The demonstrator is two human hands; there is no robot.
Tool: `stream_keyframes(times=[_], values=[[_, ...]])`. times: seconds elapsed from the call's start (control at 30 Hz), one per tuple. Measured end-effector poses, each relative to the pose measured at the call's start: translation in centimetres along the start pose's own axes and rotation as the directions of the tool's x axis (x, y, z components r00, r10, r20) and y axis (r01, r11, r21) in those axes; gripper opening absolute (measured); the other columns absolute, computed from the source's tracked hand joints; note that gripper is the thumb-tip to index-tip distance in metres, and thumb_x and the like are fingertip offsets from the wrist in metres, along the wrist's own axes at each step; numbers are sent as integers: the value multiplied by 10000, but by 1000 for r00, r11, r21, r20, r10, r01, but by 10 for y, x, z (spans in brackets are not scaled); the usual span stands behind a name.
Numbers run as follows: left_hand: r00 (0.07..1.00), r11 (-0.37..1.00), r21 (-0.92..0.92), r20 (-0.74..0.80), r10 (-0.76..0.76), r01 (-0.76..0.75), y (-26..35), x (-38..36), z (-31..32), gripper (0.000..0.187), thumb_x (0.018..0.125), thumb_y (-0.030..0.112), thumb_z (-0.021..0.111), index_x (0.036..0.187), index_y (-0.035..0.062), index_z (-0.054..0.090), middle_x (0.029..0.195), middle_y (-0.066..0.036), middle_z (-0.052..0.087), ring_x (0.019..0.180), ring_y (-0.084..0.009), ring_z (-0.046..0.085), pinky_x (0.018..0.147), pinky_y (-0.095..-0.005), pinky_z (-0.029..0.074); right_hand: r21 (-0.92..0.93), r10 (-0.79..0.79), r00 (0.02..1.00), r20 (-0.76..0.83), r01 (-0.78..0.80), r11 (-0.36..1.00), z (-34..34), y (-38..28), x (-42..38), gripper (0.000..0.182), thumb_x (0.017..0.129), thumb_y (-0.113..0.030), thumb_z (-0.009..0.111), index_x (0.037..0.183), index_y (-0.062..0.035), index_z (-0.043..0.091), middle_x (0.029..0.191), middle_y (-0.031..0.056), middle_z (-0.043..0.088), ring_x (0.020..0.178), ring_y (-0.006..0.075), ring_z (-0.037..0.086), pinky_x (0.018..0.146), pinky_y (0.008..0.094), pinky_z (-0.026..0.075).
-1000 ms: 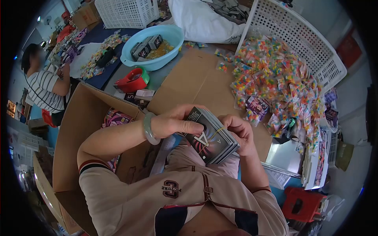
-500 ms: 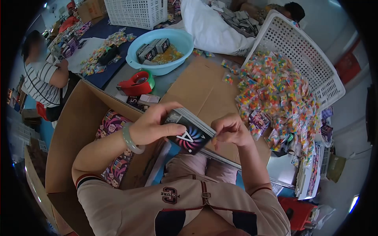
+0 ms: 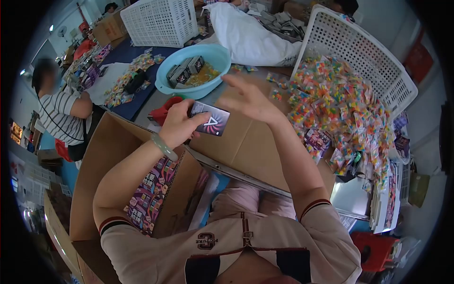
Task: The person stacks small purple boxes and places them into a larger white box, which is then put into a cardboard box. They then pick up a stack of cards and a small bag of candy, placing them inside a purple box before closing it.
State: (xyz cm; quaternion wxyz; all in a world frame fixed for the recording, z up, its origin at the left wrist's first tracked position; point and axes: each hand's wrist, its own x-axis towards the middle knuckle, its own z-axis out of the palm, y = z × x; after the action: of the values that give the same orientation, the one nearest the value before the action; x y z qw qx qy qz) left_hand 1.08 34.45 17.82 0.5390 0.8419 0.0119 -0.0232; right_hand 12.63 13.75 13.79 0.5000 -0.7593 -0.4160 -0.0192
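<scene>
A stack of dark cards (image 3: 213,119) with a white letter A and a pink-purple burst on top is held in my left hand (image 3: 179,124), thumb across its face. A pale green bangle circles that wrist. To the right of the stack, my right hand (image 3: 250,100) is raised over the cardboard sheet (image 3: 236,137), fingers spread and slightly blurred, holding nothing. Beyond both hands stands a light blue basin (image 3: 163,78) with grey card stacks and orange-yellow bits inside. A red tape dispenser (image 3: 161,112) is partly hidden behind my left hand.
Many colourful candy packets (image 3: 340,109) spill from a tilted white crate (image 3: 402,87) at right. An open cardboard box (image 3: 101,156) holding purple printed packs (image 3: 153,194) stands at left. A white sack (image 3: 250,40) lies at the back. A person in stripes (image 3: 64,111) sits far left.
My left hand has moved up and left with the card stack. My right hand has left the stack's edge, risen toward the basin and opened. The view has shifted slightly.
</scene>
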Motion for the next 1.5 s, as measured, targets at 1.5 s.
stream_keyframes(times=[1.5], values=[[978,989,-108,-194,80,-103,-163,154,252,205,850,269,659,941,88,693,830,-85,703,778,-233,679,704,-349,515,-857,180,969,-168,-234,459,-29,210,-97,776,930,-548,476,1487,-40,290,1429,241,399,1370,411,328,1063,618,280]])
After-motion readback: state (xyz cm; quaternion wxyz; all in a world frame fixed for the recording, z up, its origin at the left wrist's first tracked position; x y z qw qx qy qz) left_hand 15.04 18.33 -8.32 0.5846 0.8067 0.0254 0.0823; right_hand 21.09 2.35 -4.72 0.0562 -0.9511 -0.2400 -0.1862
